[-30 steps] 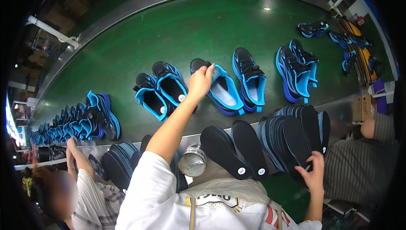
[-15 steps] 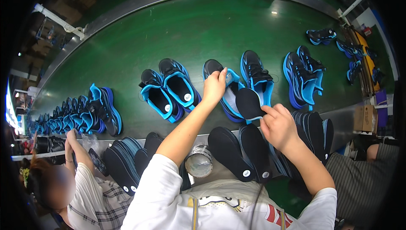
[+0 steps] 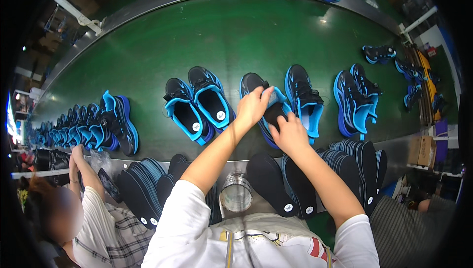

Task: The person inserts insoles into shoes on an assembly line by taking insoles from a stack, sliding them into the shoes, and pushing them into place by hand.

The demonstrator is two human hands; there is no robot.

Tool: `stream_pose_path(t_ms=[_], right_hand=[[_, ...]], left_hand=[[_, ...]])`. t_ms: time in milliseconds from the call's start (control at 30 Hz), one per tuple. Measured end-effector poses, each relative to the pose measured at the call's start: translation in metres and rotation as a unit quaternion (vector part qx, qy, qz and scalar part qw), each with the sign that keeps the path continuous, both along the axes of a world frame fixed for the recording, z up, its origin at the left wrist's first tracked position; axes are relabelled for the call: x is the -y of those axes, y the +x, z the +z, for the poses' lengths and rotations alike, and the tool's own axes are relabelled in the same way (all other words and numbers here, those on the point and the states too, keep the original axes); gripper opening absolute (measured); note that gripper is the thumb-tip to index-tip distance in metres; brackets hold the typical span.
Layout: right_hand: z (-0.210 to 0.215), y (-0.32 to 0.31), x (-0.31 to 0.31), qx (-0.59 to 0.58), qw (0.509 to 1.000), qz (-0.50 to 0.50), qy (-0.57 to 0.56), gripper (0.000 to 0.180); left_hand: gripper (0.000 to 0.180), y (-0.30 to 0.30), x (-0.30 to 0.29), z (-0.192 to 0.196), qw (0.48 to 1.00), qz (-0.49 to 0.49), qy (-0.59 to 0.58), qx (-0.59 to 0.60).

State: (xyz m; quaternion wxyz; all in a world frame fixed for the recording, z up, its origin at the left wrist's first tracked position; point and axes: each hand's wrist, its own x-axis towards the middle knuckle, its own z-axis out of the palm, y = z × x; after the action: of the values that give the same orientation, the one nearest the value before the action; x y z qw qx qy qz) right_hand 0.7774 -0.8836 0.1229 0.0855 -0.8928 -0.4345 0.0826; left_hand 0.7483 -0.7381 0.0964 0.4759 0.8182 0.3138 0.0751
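Observation:
A black and blue sneaker (image 3: 250, 81) lies on the green surface in front of me, toe pointing away. My left hand (image 3: 254, 105) is closed at its opening, pinching the tongue. A black insole (image 3: 274, 113) is partly inside that sneaker, and my right hand (image 3: 291, 135) grips its heel end; the fingertips are partly hidden in the shoe. Just right stands the matching sneaker (image 3: 297, 82), its pale inner sole showing. To the left of my hands, a pair of sneakers (image 3: 199, 83) has black insoles with round white stickers inside.
Stacks of black insoles (image 3: 268, 182) line the near edge, with more stacks (image 3: 143, 184) to the left. Between them stands a clear round container (image 3: 235, 194). Another sneaker pair (image 3: 347, 100) is at right, a long row (image 3: 118, 125) at left. A co-worker (image 3: 106, 218) sits at left.
The insole has moved from above the right-hand sneaker down into the left-hand one, my right hand going left with it. My left hand remains at the tongue.

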Motion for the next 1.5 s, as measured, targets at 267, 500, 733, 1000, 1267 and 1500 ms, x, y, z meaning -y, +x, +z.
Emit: stream_pose_path(t_ms=[267, 500, 733, 1000, 1267, 1500], right_hand=[[0.003, 0.038, -0.004, -0.134, 0.964, 0.149, -0.175, 0.018], [-0.045, 0.034, -0.018, -0.034, 0.983, 0.156, -0.088, 0.016], [-0.043, 0.035, -0.018, -0.009, 0.938, 0.242, -0.246, 0.025], [-0.048, 0.041, -0.038, 0.025, 0.855, 0.317, -0.409, 0.029], [-0.018, 0.054, -0.019, -0.114, 0.852, 0.410, -0.305, 0.037], [-0.016, 0.036, 0.009, -0.138, 0.932, 0.262, -0.209, 0.040]], left_hand=[[0.048, 0.002, -0.004, -0.011, 0.997, -0.007, -0.056, 0.047], [0.037, 0.006, 0.005, -0.022, 0.997, 0.016, -0.040, 0.067], [0.031, 0.000, 0.003, -0.017, 0.996, -0.009, -0.025, 0.091], [0.024, 0.002, -0.002, -0.026, 0.991, -0.012, 0.027, 0.131], [0.035, -0.003, -0.010, -0.036, 0.937, -0.077, 0.262, 0.218], [0.034, -0.003, 0.004, -0.015, 0.962, -0.074, 0.169, 0.203]])
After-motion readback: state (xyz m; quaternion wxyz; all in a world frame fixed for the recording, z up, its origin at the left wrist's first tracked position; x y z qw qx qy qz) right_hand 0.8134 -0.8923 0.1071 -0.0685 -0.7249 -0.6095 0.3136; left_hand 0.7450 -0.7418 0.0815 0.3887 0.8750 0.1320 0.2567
